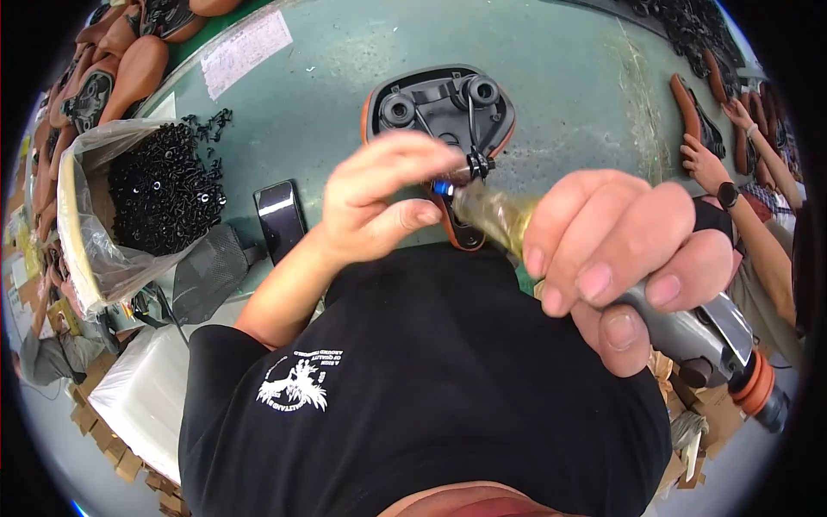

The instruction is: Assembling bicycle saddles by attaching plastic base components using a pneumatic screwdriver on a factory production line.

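A bicycle saddle [444,86] lies upside down on the green table, its black underside with rails and two round springs facing up and its brown edge showing around it. My right hand [616,246] is wrapped around a power screwdriver [685,332] with a grey body, an orange ring and a yellowish clear nose. The tool's blue-ringed tip reaches the dark metal clamp [479,164] on the saddle rails; exact contact is hard to see. Beside that tip is my left hand [370,194], thumb and fingers apart, fingertips near the clamp.
To the left stands a plastic-lined box [77,224] full of small black bolts [164,189], some spilled on the table. A phone [280,220] lies beside it. Brown saddles [138,77] are piled far left. At right, a co-worker's hand [706,164] touches another saddle [687,108].
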A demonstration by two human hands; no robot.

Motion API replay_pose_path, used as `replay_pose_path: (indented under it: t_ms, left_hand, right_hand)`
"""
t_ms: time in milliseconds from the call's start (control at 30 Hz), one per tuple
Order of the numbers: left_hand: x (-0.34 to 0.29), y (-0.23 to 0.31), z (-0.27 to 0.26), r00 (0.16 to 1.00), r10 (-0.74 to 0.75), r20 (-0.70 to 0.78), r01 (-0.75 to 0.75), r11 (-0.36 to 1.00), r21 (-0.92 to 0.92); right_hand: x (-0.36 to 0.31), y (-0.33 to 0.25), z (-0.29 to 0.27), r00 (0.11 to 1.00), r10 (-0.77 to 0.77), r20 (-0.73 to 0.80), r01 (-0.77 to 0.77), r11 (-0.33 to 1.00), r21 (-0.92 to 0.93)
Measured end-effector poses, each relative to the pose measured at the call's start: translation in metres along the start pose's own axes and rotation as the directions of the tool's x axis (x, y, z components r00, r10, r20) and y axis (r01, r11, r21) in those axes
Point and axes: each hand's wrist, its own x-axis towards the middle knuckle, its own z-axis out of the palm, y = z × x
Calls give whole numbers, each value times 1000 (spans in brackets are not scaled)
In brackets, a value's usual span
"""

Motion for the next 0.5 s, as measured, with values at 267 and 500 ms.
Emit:
replay_pose_path:
  t_ms: [267,500]
  left_hand:
    - [1,-65,-39,992,-54,-111,110,786,608]
    - [3,-66,-33,977,-158,-145,211,818,535]
  right_hand:
    - [2,20,-9,1000,27,-6,-28,983,-183]
    - [3,28,-12,1000,24,-18,-27,979,-203]
